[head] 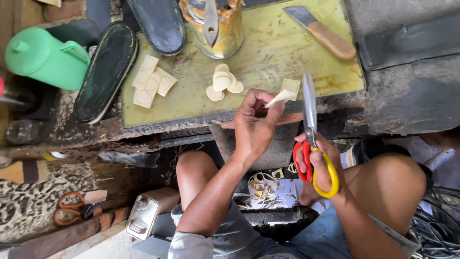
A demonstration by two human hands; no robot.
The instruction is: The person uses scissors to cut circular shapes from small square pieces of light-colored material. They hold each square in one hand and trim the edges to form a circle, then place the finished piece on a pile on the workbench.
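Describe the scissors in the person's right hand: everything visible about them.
The scissors have long, plain metal blades and plastic loop handles, one red, one yellow. The right hand grips them with fingers through both loops. The blades look shut or nearly so and point up the picture, away from the person, beside the pale cut piece pinched in the left hand. They are held above the lap, tips reaching over the edge of the green-topped board. Whether blade touches piece is unclear.

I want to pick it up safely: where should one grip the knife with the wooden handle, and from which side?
Grip the knife by its rounded wooden handle, which points toward the board's right edge. Come from that right side, above the green board. The bare grey blade points up-left, so the fingers stay away from it.
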